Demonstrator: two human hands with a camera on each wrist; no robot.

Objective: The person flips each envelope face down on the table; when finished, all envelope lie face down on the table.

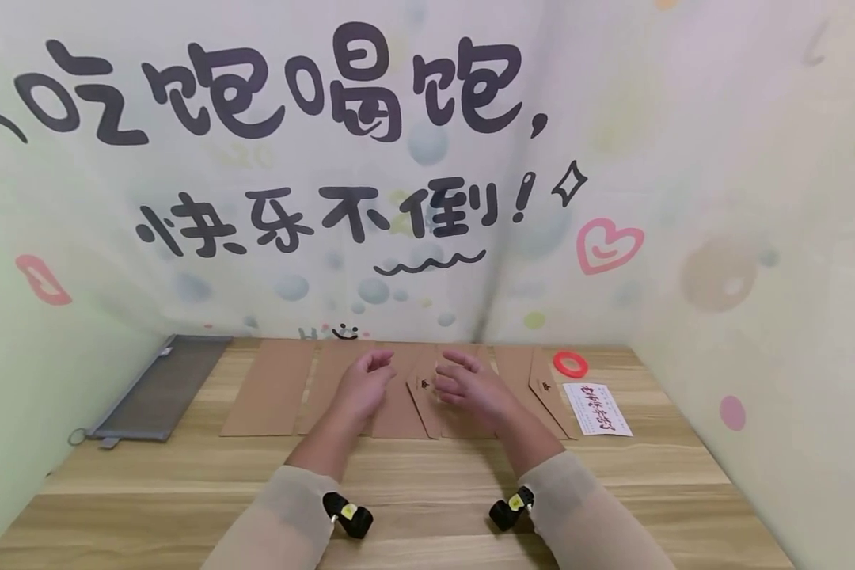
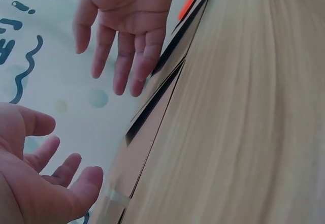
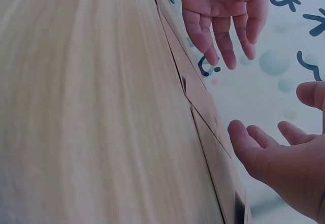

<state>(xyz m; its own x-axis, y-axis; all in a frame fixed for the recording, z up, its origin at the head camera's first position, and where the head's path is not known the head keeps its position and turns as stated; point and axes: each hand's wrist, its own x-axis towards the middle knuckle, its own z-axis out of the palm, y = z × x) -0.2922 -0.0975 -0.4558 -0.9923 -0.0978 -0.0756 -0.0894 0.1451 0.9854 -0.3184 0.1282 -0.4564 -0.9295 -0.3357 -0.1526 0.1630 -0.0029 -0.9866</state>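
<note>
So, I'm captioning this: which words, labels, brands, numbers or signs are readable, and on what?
"吃饱喝饱," top line, wall covering.
"快乐不倒!" below it, wall covering.
"老师您辛苦了" probably, red on the white card; fine print too small.
Dark print on brown paper pieces: too small.
Faint wall marks: too blurred.

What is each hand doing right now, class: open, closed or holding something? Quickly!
Left hand: open, fingers relaxed, holding nothing.
Right hand: open, fingers relaxed, holding nothing.

“吃饱喝饱,快乐不倒!” on the backdrop [image 1: 406, 162]
</note>
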